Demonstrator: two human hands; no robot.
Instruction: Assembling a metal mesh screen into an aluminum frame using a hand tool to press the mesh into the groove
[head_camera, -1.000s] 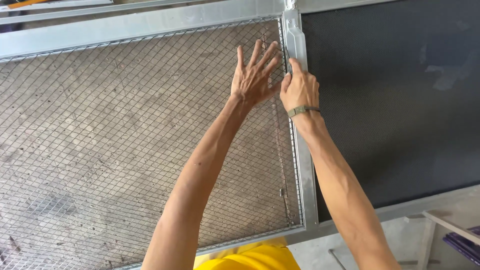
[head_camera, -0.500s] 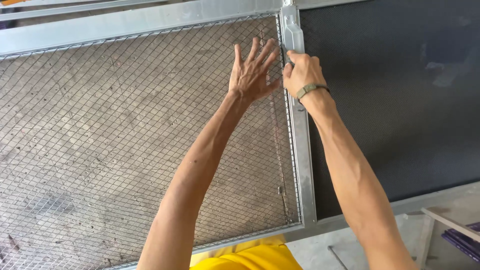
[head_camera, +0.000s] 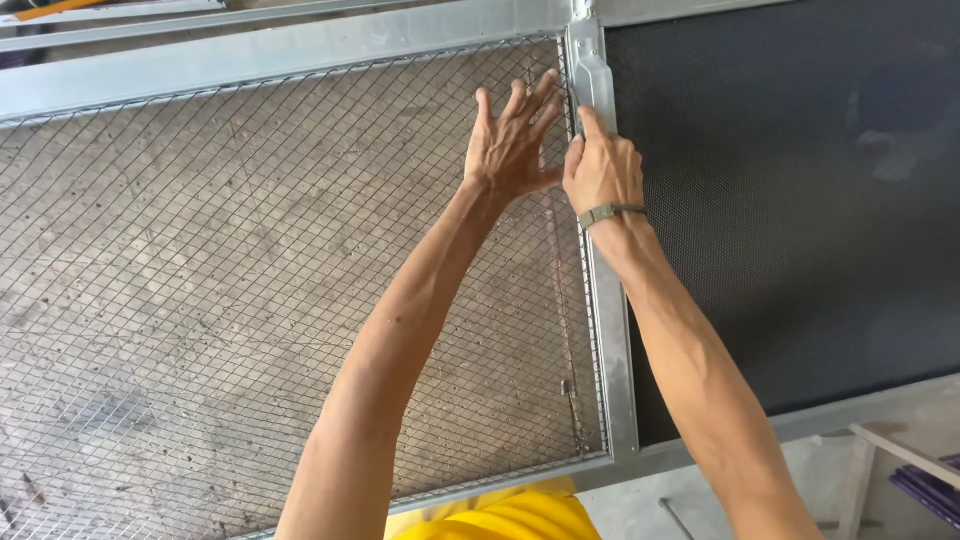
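Head view: left hand (head_camera: 515, 140) spread flat, fingers fanned, pressed against the wire mesh (head_camera: 200, 300) near its upper right corner. Right hand (head_camera: 600, 170) just beside it, curled, forefinger stretched up along the metal frame bar (head_camera: 612, 340) between the mesh and the dark screen panel (head_camera: 800, 200); nothing visibly pinched. Olive wristband (head_camera: 605, 213) on the right wrist. Yellow garment (head_camera: 500, 515) at the bottom edge.

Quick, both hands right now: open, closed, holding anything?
Left hand: open, fingers spread flat on the diamond-pattern wire mesh.
Right hand: curled, fingers pressed on the grey metal frame bar; holding nothing visible.
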